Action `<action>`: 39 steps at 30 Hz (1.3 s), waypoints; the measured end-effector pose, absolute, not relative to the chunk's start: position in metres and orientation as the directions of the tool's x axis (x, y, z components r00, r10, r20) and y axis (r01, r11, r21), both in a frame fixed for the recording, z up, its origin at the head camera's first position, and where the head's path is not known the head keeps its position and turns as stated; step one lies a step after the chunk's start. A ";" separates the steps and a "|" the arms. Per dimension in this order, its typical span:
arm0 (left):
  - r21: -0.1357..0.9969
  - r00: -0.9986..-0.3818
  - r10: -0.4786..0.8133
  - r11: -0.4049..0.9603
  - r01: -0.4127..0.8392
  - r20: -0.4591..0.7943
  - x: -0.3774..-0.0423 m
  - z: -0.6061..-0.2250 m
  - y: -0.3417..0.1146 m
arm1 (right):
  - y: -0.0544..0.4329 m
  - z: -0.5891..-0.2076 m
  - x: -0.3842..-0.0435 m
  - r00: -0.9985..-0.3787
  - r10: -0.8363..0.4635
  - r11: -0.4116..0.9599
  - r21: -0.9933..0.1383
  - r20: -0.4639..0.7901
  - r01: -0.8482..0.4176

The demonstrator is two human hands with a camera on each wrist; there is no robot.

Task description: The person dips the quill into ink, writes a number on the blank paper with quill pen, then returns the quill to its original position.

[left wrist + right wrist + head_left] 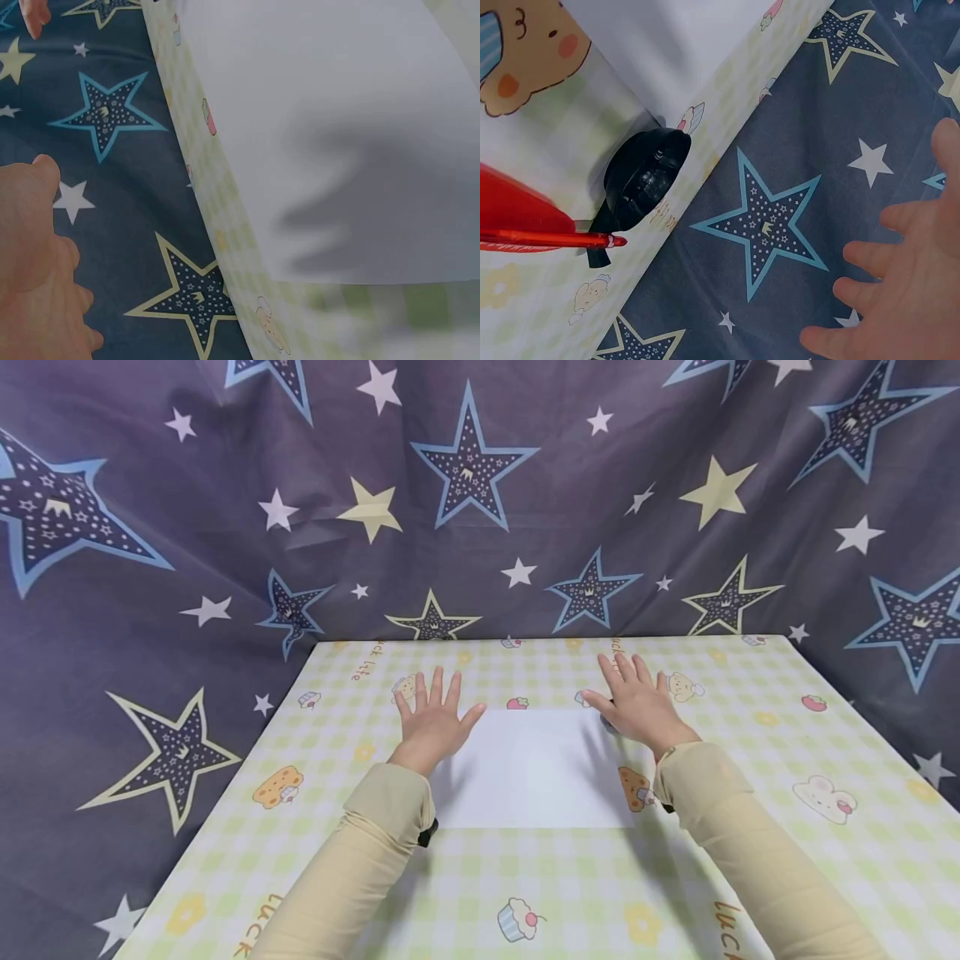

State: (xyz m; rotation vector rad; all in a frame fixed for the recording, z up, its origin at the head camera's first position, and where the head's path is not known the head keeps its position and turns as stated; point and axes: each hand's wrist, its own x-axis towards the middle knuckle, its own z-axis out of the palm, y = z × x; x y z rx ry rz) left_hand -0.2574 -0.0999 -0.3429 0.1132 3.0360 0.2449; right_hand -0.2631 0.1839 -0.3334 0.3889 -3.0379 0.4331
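A white sheet of paper (532,768) lies on the checked tablecloth. My left hand (433,727) is held over its left side, fingers spread, and holds nothing. In the left wrist view that hand (34,262) shows at the left edge, with a shadow on the paper. Past the paper's right edge, my right hand (637,706) is raised with fingers spread, likewise holding nothing. Below it are a black round-headed thing (645,176), a slim red pen-like stick (551,239) and a red object (517,202), mostly hidden by the hand and sleeve in the head view.
The table's checked cloth (525,881) carries printed cupcakes, bears and lettering. A dark curtain with stars (468,585) hangs behind the table's far edge and along both sides. Beige sleeves (352,860) cover both forearms.
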 end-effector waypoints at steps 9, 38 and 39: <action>0.167 -0.993 0.074 0.984 0.059 -0.088 -0.256 -0.343 -0.105 | 0.192 -0.329 -0.262 -0.973 -0.220 0.935 -0.272 0.064 -0.229; 0.182 -0.994 0.046 0.983 0.027 -0.098 -0.251 -0.347 -0.123 | 0.227 -0.331 -0.259 -0.984 -0.179 0.932 -0.317 0.019 -0.176; 0.182 -0.994 0.045 0.983 0.027 -0.096 -0.251 -0.348 -0.124 | 0.228 -0.331 -0.259 -0.984 -0.177 0.933 -0.317 0.018 -0.173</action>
